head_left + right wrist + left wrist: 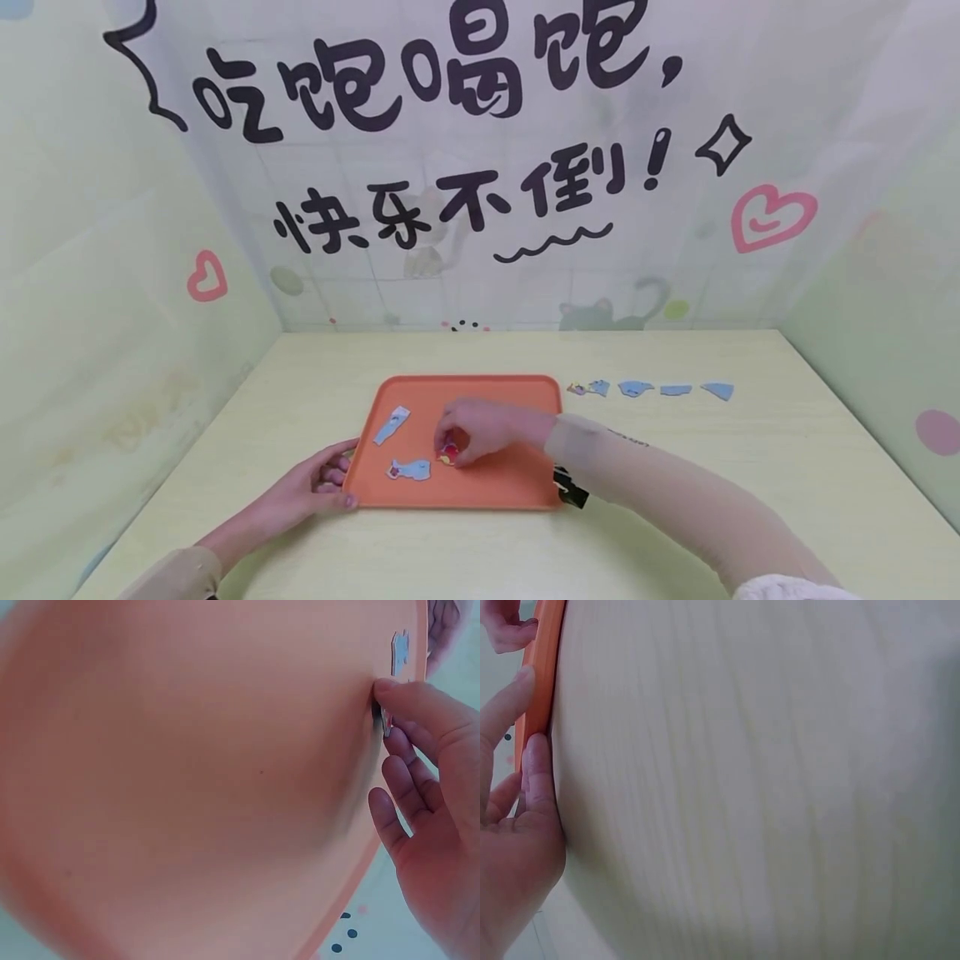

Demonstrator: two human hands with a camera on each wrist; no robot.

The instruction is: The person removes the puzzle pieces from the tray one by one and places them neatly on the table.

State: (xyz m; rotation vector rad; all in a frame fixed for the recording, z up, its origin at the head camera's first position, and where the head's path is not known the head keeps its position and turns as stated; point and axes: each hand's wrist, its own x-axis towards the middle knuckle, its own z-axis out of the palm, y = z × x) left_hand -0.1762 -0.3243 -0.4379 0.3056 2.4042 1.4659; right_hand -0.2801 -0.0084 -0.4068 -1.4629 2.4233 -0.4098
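Observation:
An orange tray (495,493) lies on the table. My left hand (322,483) grips its left edge near the front corner; the left wrist view shows thumb and fingers at the rim (544,682). Over the tray's middle, my right hand (487,429) pinches a small flat puzzle piece (449,452) printed red and yellow, partly covered by the fingers. In the right wrist view, thumb and forefinger hold this piece (387,724) tilted up on edge. Two pale blue puzzle pieces sit left of it: a long one (391,426) and an irregular one (412,470).
Behind the tray to the right, several puzzle pieces lie in a row on the table, among them a blue strip (676,390) and a blue wedge (717,390). A black object (572,487) shows beneath the right forearm. Printed cloth walls (465,292) enclose the table.

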